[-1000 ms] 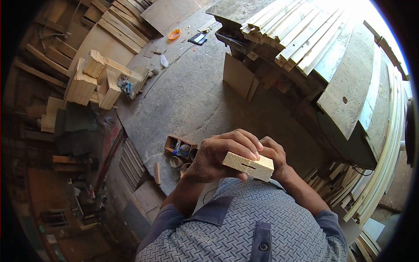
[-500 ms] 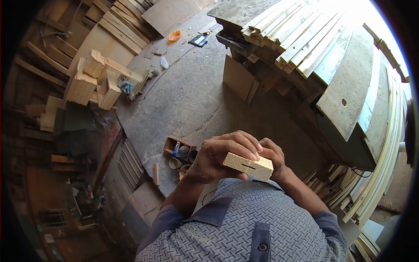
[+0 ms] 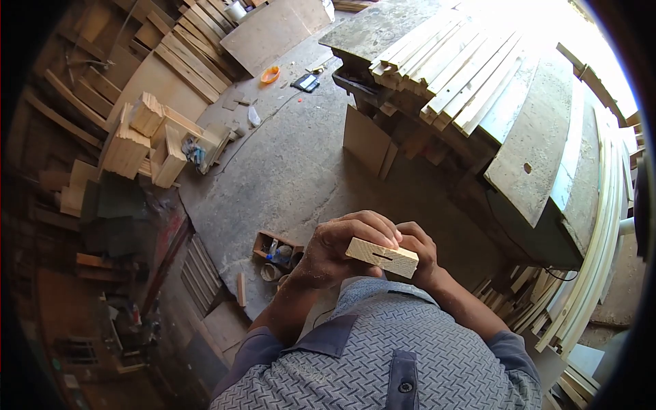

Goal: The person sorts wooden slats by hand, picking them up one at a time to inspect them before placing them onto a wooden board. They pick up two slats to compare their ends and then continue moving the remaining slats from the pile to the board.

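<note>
Held close to my chest is a pale wooden block with a narrow dark slot in the face turned toward me. My left hand wraps around its left part, fingers over the top and thumb beneath. Sawdust clings to that hand's skin. At the block's right end, my right hand grips with bent fingers; part of them is hidden behind the wood. Below the hands is my grey patterned shirt.
A workbench at the right carries several pale planks. On the floor lie a wooden box of supplies, an orange ring-shaped item and a dark device. Wooden frames are stacked at the left.
The block has tilted a little, so less of its slotted face shows, and it sits slightly further left in view. Both hands keep hold of it. The whole view has shifted slightly.
</note>
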{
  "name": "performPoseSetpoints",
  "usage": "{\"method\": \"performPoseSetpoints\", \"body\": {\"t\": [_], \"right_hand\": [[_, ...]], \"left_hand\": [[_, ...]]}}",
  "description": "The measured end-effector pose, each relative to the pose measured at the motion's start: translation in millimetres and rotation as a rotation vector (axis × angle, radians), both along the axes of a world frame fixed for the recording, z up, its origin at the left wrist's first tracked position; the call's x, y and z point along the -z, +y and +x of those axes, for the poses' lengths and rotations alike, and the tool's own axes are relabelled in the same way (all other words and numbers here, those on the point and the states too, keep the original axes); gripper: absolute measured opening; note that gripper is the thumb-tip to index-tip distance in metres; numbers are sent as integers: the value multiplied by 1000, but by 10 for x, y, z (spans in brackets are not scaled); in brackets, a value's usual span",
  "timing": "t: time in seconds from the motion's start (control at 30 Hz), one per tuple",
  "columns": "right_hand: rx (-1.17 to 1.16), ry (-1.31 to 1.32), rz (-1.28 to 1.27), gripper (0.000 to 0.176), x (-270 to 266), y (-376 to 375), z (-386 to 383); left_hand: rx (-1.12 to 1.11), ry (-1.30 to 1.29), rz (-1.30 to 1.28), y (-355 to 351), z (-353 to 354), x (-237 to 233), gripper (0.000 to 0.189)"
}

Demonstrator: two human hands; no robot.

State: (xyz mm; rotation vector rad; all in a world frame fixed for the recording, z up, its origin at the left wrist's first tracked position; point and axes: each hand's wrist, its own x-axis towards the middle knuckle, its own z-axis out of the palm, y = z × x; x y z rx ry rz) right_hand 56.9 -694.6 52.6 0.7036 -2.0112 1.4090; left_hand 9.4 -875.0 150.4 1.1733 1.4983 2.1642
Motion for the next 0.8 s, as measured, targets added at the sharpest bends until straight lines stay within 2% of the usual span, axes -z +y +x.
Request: {"method": "performPoseSetpoints", "body": {"t": [0.47,0.8], "right_hand": [[-22,14,-15,42,29,-18,15],[-38,28,-31,45,113,-57,4]], "left_hand": [[45,-48,28,-11,8,11,38],[50,21,4,-53,-20,53,41]]}}
